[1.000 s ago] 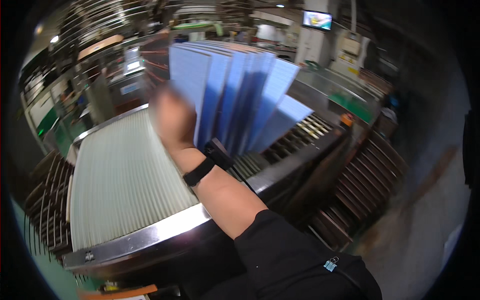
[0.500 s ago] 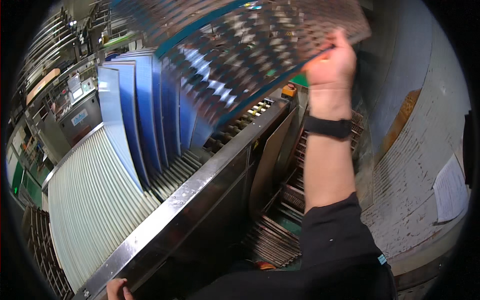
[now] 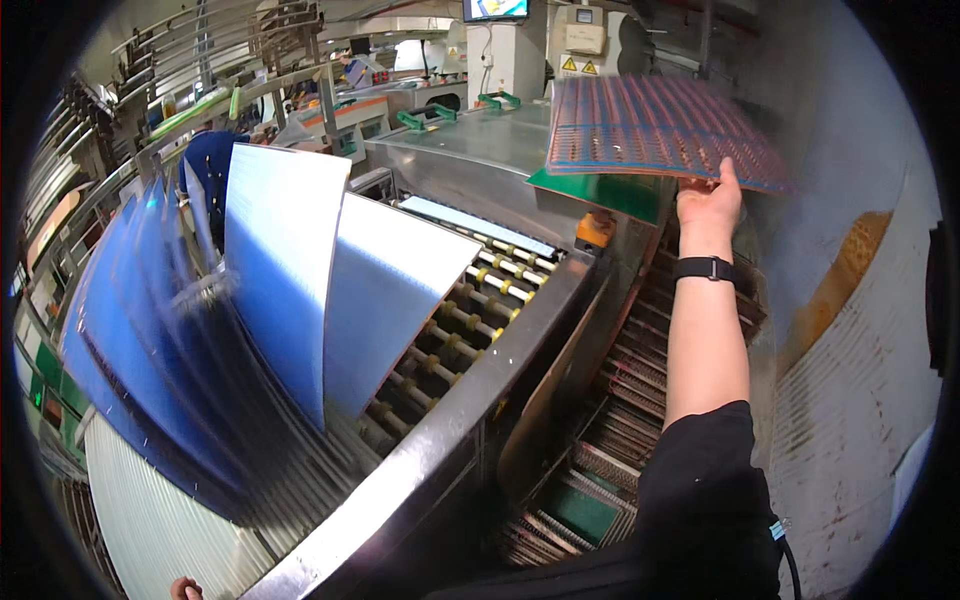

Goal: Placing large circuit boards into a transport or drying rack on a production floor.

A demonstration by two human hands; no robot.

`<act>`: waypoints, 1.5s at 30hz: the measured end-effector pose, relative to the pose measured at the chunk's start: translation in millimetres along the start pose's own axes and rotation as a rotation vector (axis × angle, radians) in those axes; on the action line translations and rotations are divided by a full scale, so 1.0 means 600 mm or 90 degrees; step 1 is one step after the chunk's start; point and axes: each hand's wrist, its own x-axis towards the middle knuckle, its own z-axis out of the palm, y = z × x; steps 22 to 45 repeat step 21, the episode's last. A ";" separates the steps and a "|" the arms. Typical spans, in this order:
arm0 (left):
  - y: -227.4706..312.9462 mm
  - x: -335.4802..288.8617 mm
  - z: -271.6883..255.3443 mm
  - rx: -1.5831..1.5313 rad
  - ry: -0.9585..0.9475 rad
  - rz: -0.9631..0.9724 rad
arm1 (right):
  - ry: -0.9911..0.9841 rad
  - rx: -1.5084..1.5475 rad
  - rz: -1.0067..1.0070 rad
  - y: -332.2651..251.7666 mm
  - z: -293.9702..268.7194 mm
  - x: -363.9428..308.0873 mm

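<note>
My right hand (image 3: 710, 205), with a dark band on its wrist, is raised at the right and grips the near edge of a thin perforated panel (image 3: 650, 130). The panel is copper-coloured with blue strips and rows of slots, and is held nearly flat. Below it a green board (image 3: 600, 192) juts out beside the metal machine top. At the bottom left, only the fingertips of my left hand (image 3: 187, 588) show, near the roller bed; their grip is hidden. Several blue panels (image 3: 285, 250) stand tilted and fanned out in the conveyor, the leftmost smeared by motion.
White rollers (image 3: 150, 500) and yellow-ringed rollers (image 3: 470, 300) lie beside a steel rail (image 3: 400, 470). An orange box (image 3: 596, 230) sits at the rail's far end. Slotted racks (image 3: 620, 400) stand right of the rail, near a stained wall (image 3: 850, 330). A person in dark blue (image 3: 208, 170) is behind the panels.
My view has tilted up. The perforated panel has gone from steeply tilted and near me to nearly flat and farther off at the right. The blue panels have spread apart, several leaning left.
</note>
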 end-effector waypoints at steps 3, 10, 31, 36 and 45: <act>-0.001 -0.006 0.019 0.024 0.023 -0.122 | 0.056 0.023 0.025 0.093 -0.035 0.057; 0.052 0.010 0.044 0.151 -0.064 -0.209 | 0.112 0.074 -0.022 0.250 -0.104 0.162; 0.057 0.035 0.044 0.336 -0.164 -0.173 | 0.126 0.101 -0.086 0.370 -0.173 0.236; 0.057 0.035 0.044 0.336 -0.164 -0.173 | 0.126 0.101 -0.086 0.370 -0.173 0.236; 0.057 0.035 0.044 0.336 -0.164 -0.173 | 0.126 0.101 -0.086 0.370 -0.173 0.236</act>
